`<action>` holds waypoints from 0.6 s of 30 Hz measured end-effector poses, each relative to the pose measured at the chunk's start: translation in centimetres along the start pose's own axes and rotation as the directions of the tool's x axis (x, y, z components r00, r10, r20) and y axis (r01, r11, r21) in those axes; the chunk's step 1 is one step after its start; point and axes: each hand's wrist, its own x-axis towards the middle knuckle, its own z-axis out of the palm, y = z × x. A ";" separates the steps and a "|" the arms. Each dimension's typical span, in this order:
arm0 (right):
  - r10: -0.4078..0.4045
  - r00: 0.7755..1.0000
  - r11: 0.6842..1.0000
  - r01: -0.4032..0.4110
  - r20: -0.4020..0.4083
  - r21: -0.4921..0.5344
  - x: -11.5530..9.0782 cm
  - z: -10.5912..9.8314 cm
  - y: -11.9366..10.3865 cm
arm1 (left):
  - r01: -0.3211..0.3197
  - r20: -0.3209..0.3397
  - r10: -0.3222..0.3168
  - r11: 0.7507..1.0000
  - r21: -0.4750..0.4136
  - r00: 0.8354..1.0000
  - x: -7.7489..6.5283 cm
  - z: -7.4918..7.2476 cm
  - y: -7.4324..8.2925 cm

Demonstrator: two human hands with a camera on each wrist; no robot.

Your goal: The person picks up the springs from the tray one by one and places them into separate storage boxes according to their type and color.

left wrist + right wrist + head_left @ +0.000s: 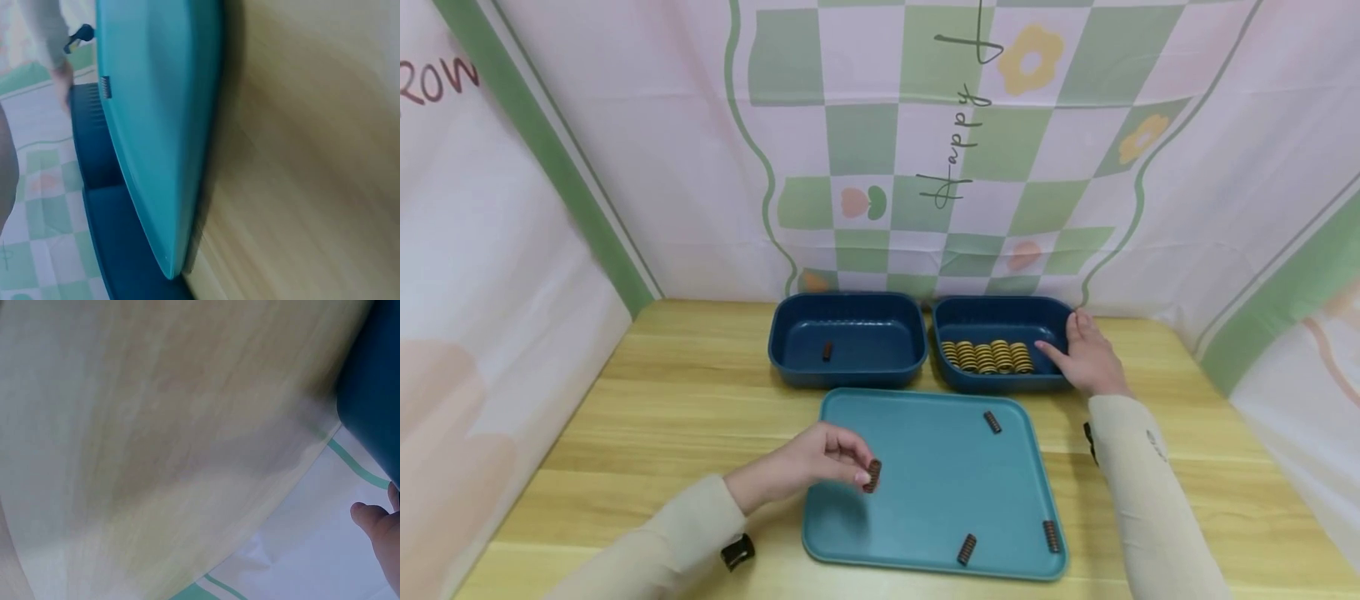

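My left hand pinches a small ribbed dark-brown piece between thumb and fingertips, above the left part of the teal tray. Three similar ribbed brown pieces lie on the tray: one at the back right, one near the front and one by the right edge. My right hand rests at the right end of the right blue bin, fingers extended along its rim and thumb reaching over the inside. Several yellow-and-dark striped pieces line up in that bin.
Left of that bin stands another blue bin, with one dark-brown piece inside. Both bins sit behind the tray on the wooden table. A patterned cloth hangs behind the table, with more cloth at both sides.
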 end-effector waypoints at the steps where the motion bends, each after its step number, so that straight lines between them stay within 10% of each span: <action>1: 0.001 1.000 1.000 -0.001 0.000 -0.001 0.0 0.0 0.0 | -0.013 0.003 0.013 0.999 -0.034 1.000 0.1 0.0 0.0; 18: 0.010 1.000 1.000 -0.010 -0.001 0.015 -0.2 -0.1 -0.2 | -0.133 -0.060 0.120 0.940 -0.314 0.991 1.2 -1.1 0.8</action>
